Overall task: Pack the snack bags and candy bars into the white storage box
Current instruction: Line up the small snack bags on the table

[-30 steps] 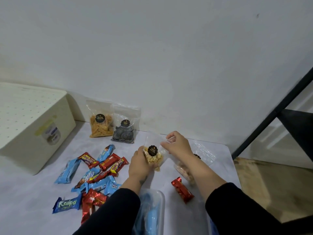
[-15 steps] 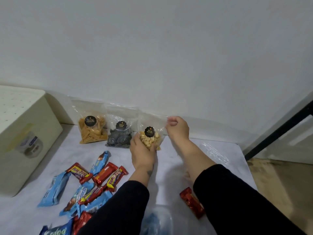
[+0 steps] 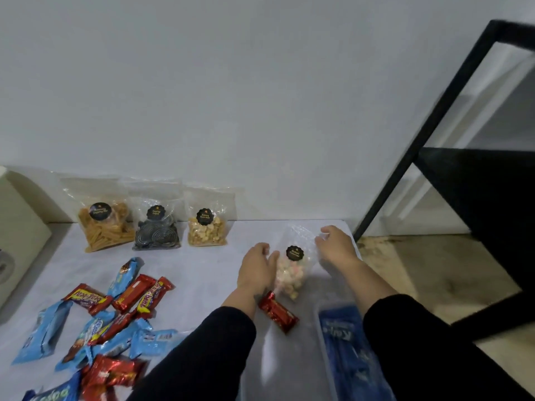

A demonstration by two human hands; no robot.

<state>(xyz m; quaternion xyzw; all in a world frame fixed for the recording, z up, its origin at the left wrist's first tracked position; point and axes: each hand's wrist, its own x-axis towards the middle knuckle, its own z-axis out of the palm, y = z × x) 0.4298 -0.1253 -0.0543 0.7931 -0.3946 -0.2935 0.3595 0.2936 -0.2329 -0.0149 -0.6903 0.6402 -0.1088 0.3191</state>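
Here my left hand (image 3: 256,266) and right hand (image 3: 337,246), fingers apart, flank the pink bag (image 3: 292,270); I should pinch its top seam.

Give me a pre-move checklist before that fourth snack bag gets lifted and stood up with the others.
1. Left hand at the pink bag: ok, it touches the bag's left side.
2. Right hand on the bag's top edge: cannot tell, blurred plastic hides the contact.
3. Free spot in the row: ok, bare cloth right of the peanut bag.
4. Row standing against the wall: ok, stick bag, spiral bag and peanut bag are upright.
5. Red bar clear of the lift: not ok, it lies right by the bag's lower end.
6. White box open: cannot tell, mostly out of frame.
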